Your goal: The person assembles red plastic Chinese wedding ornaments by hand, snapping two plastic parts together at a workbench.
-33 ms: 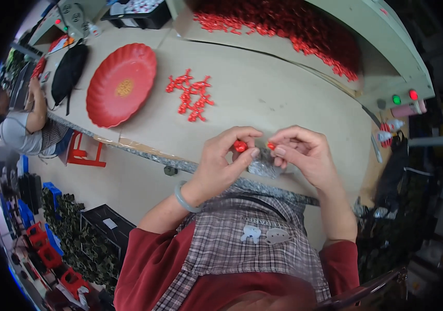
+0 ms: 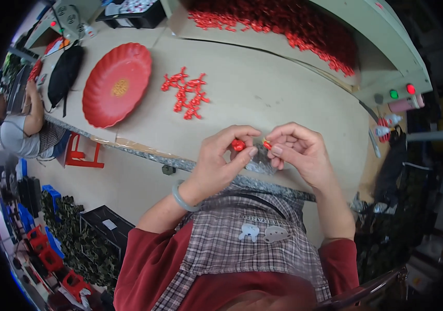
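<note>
Over the near edge of the table, my left hand (image 2: 219,158) is curled around a glossy red rounded piece (image 2: 238,145), which shows between thumb and fingers. Close by on its right, my right hand (image 2: 302,153) pinches a small red and yellow piece (image 2: 267,144) between thumb and fingertips. The two pieces are apart. Beneath the hands lies a crinkled, see-through plastic piece (image 2: 261,165), partly covered by my fingers. Farther off to the left, several shiny red knobbly figures (image 2: 185,93) lie grouped on the tabletop. Their exact kind is too small to make out.
A red scalloped tray (image 2: 136,67) sits left of the figures, with a black bag (image 2: 66,72) beyond it. Many red pieces (image 2: 283,26) are heaped under the shelf (image 2: 392,39). Small bottles (image 2: 384,129) stand at right. A co-worker (image 2: 22,132) sits far left.
The whole view has shifted slightly, so table items appear a little farther left. More yellow shows on the piece in my right hand. Both hands keep their grip.
</note>
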A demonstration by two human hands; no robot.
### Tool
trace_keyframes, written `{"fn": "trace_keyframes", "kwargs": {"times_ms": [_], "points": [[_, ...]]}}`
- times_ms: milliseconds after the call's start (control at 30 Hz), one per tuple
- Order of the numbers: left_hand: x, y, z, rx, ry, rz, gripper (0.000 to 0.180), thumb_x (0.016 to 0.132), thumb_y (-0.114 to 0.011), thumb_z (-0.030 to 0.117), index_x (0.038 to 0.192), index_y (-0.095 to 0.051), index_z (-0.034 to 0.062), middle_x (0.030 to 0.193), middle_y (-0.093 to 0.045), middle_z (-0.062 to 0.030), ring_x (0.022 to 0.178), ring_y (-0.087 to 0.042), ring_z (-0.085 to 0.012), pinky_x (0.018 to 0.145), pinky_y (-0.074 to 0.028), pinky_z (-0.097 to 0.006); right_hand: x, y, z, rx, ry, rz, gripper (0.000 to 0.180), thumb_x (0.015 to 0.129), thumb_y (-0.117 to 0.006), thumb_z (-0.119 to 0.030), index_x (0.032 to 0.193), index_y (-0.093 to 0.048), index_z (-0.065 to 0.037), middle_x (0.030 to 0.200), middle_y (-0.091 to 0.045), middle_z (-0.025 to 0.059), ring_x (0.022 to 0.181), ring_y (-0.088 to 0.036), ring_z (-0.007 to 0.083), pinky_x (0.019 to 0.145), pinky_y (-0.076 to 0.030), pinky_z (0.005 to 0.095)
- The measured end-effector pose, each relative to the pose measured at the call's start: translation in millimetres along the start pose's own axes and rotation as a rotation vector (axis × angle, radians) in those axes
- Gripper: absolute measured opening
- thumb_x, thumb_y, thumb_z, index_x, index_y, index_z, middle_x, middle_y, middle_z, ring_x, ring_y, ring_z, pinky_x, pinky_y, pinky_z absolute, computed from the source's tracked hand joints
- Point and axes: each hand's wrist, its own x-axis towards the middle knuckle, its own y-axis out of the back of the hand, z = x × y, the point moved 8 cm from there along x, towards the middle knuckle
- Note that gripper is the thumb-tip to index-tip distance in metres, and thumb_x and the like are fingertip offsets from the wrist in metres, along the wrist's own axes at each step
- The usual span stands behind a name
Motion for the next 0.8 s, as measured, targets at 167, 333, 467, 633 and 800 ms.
{"fn": "trace_keyframes", "kwargs": {"times_ms": [167, 333, 467, 633, 800], "points": [[-6, -18, 13, 0.070, -0.131, -0.063, 0.022, 0.084, -0.068, -0.002, 0.106, -0.066, 0.0008, 0.083, -0.065, -0.0064, 0.069, -0.060, -0.0130, 0.063, -0.048, -0.026, -19, -1, 32, 0.241, -0.027, -0.043, 0.009, 0.096, -0.063, -0.007, 0.102, -0.064, -0.001, 0.085, -0.068, 0.0057, 0.069, -0.064, 0.0085, 0.061, -0.051, 0.0201], [-15, -27, 19, 0.213, -0.206, -0.091, 0.014, 0.084, -0.071, 0.001, 0.097, -0.066, 0.0010, 0.081, -0.066, -0.0080, 0.069, -0.062, -0.0161, 0.062, -0.049, -0.027, -35, -3, 53, 0.527, -0.104, -0.063, 0.010, 0.097, -0.061, -0.009, 0.102, -0.064, -0.001, 0.084, -0.068, 0.0054, 0.069, -0.064, 0.0097, 0.060, -0.051, 0.0213], [-22, -28, 17, 0.254, -0.182, -0.114, 0.012, 0.085, -0.073, 0.005, 0.094, -0.066, 0.0014, 0.080, -0.067, -0.0073, 0.068, -0.062, -0.0145, 0.061, -0.047, -0.026, -43, -7, 56, 0.456, -0.054, -0.001, 0.013, 0.097, -0.062, -0.009, 0.106, -0.063, 0.000, 0.085, -0.068, 0.0054, 0.071, -0.065, 0.0108, 0.061, -0.051, 0.0217], [-28, -24, 11, 0.263, -0.095, -0.138, 0.012, 0.086, -0.072, 0.007, 0.093, -0.064, 0.0000, 0.083, -0.066, -0.0105, 0.070, -0.066, -0.0219, 0.062, -0.052, -0.031, -54, -13, 42, -0.030, 0.176, 0.184, 0.014, 0.093, -0.065, -0.005, 0.106, -0.064, 0.000, 0.088, -0.068, 0.0066, 0.078, -0.069, 0.0132, 0.066, -0.056, 0.0236], [-30, -19, 11, 0.290, -0.079, -0.145, 0.013, 0.087, -0.072, 0.008, 0.093, -0.064, 0.0000, 0.083, -0.067, -0.0098, 0.068, -0.066, -0.0209, 0.061, -0.052, -0.030, -57, -26, 17, -0.554, 0.431, 0.290, 0.014, 0.087, -0.068, 0.001, 0.101, -0.066, 0.001, 0.093, -0.069, 0.0081, 0.078, -0.071, 0.0152, 0.066, -0.059, 0.0273]]}}
